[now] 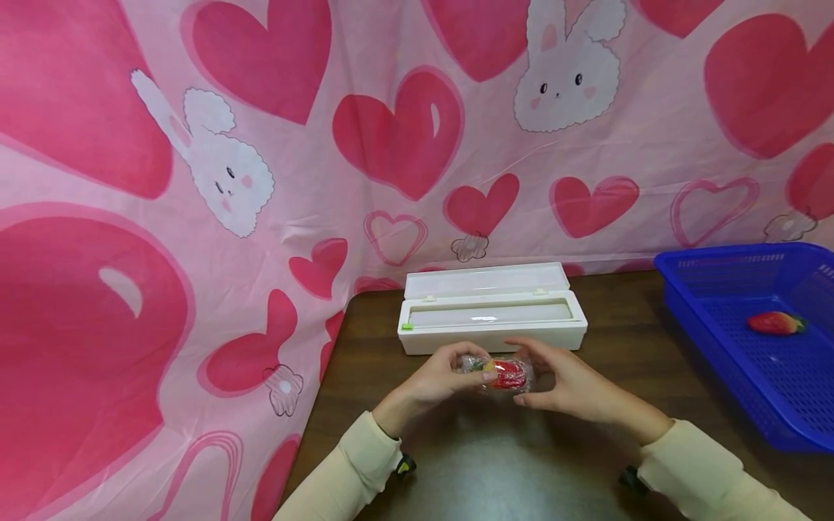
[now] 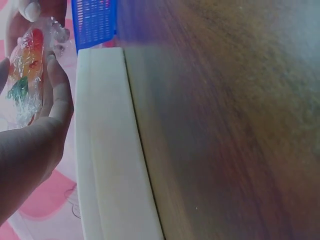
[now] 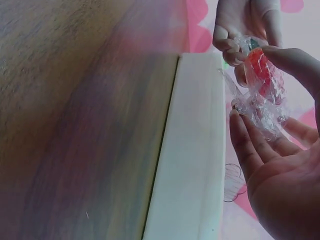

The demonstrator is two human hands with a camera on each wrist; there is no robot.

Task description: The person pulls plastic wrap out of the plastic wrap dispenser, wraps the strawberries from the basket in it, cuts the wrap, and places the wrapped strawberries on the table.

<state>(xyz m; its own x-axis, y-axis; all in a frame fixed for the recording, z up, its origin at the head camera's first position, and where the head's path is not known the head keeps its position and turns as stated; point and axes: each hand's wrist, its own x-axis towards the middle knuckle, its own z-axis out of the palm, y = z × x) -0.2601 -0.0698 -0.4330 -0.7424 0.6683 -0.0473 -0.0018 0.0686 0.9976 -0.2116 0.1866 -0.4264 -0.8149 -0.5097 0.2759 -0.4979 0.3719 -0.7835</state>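
Observation:
A red and yellow strawberry (image 1: 507, 374) with a green leafy end sits inside crinkled clear cling film, held above the table. My left hand (image 1: 449, 375) grips its leafy end, thumb in front and fingers behind. Around the other end is my right hand (image 1: 565, 380), thumb and fingers spread apart. In the right wrist view, the right fingertips (image 3: 239, 117) touch the loose film end (image 3: 262, 117). Just behind both hands stands a white cling film dispenser (image 1: 493, 339), its lid raised, with a pale roll inside.
On the right stands a blue plastic basket (image 1: 723, 356) with another strawberry (image 1: 775, 323) in it. A green slider (image 1: 407, 327) sits at the dispenser's left front corner. A pink curtain (image 1: 313, 195) with hearts and rabbits hangs behind and left of the brown table (image 1: 365, 340).

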